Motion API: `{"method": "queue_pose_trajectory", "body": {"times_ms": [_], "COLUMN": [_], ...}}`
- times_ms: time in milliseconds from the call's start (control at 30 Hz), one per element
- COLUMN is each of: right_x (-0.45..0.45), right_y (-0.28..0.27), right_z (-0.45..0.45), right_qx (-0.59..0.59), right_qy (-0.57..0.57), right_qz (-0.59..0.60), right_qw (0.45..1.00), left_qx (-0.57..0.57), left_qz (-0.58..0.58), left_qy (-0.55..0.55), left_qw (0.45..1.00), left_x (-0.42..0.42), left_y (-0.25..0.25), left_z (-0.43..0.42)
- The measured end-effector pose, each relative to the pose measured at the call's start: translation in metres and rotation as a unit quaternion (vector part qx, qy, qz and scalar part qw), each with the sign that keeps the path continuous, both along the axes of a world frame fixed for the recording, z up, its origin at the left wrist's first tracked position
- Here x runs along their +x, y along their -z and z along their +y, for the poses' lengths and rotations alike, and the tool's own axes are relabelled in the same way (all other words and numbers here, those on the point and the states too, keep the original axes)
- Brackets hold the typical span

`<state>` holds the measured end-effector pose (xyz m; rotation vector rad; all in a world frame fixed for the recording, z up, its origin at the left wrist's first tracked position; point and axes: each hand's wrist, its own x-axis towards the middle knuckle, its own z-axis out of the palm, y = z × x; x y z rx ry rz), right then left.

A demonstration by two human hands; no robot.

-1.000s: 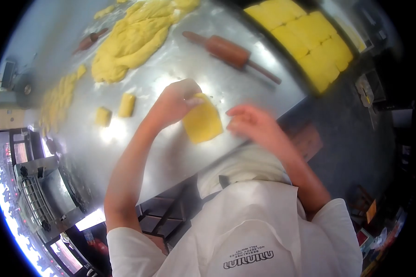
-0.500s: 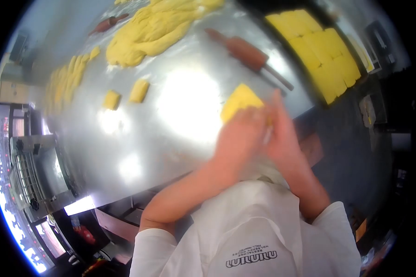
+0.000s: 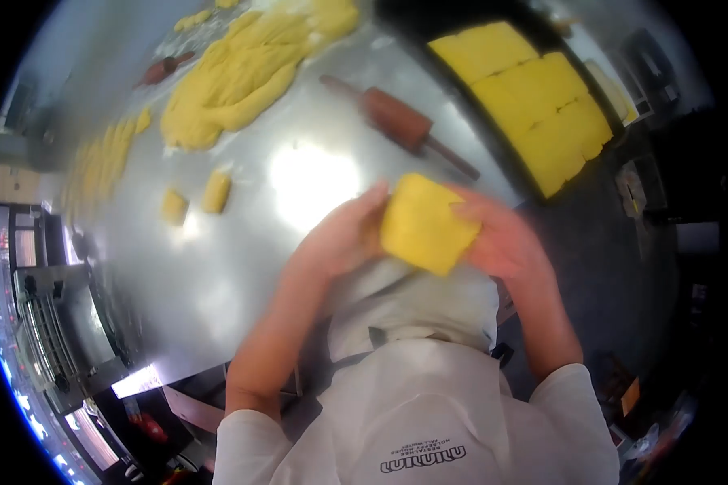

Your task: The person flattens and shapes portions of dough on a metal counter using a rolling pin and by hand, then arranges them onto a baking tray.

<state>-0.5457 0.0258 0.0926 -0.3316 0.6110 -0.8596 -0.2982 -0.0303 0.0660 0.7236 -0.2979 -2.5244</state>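
A flat, squarish piece of yellow dough (image 3: 429, 225) is held up between both hands, in front of my apron at the table's near edge. My left hand (image 3: 345, 233) grips its left side, with part of the fingers hidden behind the dough. On the opposite side, my right hand (image 3: 503, 236) is closed on the right edge, fingertips over the top face. Just beyond the dough, a reddish-brown rolling pin (image 3: 396, 120) lies slantwise on the metal table (image 3: 243, 267).
At the upper right a dark tray (image 3: 493, 133) bears several flat yellow dough sheets (image 3: 534, 97). A large dough mass (image 3: 234, 81) lies at the back, near a second rolling pin (image 3: 166, 69). Small dough pieces (image 3: 216, 191) and a row of strips (image 3: 105, 162) are on the left.
My hands have moved apart, and the dough piece now hangs flat between them, nearer my body. The view has shifted, so the table's things appear further left.
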Motion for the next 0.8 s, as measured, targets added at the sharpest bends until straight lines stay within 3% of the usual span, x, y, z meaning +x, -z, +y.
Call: {"method": "queue_pose_trajectory", "body": {"times_ms": [100,200,333,467,567,633,733,800], "right_x": [-0.022,-0.057,-0.109,-0.161,-0.205,-0.237,-0.290,-0.319], "right_y": [-0.008,-0.010,-0.017,0.002,0.010,0.023,0.034,0.032], "right_z": [-0.022,-0.044,-0.081,-0.125,-0.168,-0.198,-0.250,-0.280], "right_qx": [-0.030,-0.057,-0.033,-0.045,-0.045,-0.055,-0.072,-0.080], "right_qy": [0.007,0.046,0.067,0.168,0.204,0.236,0.262,0.256], "right_qz": [0.068,0.156,0.265,0.312,0.443,0.466,0.533,0.592], "right_qw": [0.997,0.985,0.961,0.934,0.872,0.851,0.801,0.760], "left_qx": [-0.141,-0.267,-0.354,-0.407,-0.489,-0.518,-0.601,-0.584], "left_qz": [-0.158,-0.306,-0.376,-0.309,-0.298,-0.290,-0.310,-0.308], "left_qy": [0.008,0.026,0.047,0.057,0.071,0.055,0.064,0.066], "left_qw": [0.977,0.913,0.855,0.858,0.817,0.803,0.734,0.748], "left_x": [-0.024,-0.064,-0.128,-0.204,-0.259,-0.302,-0.365,-0.399], "left_y": [-0.009,-0.031,-0.047,-0.042,-0.024,-0.007,0.027,0.031], "left_z": [-0.035,-0.074,-0.135,-0.202,-0.264,-0.304,-0.373,-0.404]}}
